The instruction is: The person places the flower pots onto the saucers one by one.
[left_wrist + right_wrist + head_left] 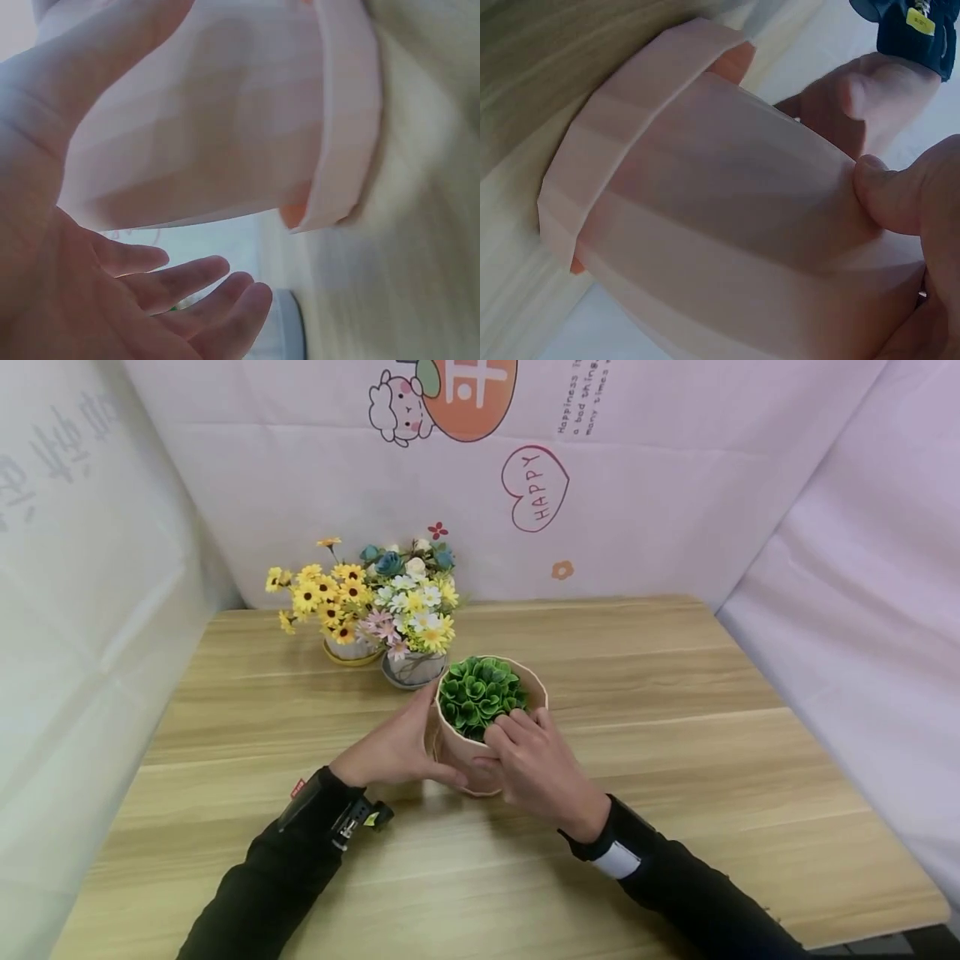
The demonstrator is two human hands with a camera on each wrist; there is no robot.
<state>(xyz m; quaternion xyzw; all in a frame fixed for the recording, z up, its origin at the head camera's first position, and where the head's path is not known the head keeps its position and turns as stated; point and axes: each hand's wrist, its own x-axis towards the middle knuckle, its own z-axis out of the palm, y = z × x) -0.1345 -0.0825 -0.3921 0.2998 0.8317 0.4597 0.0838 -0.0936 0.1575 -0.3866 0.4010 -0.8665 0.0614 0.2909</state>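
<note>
A pale pink flowerpot (467, 760) with a saucer (352, 112) under its base stands on the table, and a round green artificial plant (480, 693) sits inside it. My right hand (536, 764) grips the pot's near right rim, its fingers curled over the edge and its thumb (889, 191) on the outer wall. At the pot's left side is my left hand (401, 747), with the thumb (97, 56) along the wall. In the left wrist view its other fingers (180, 281) are loosely extended beside the pot, and a gap shows between them and the wall.
Behind the pot to the left stand a pot of yellow flowers (326, 597) on a yellow saucer and a grey pot (416, 668) of mixed flowers, close together. Wood-grain table (675, 718) extends to the right. A printed white cloth (637, 510) hangs behind, with more cloth on both sides.
</note>
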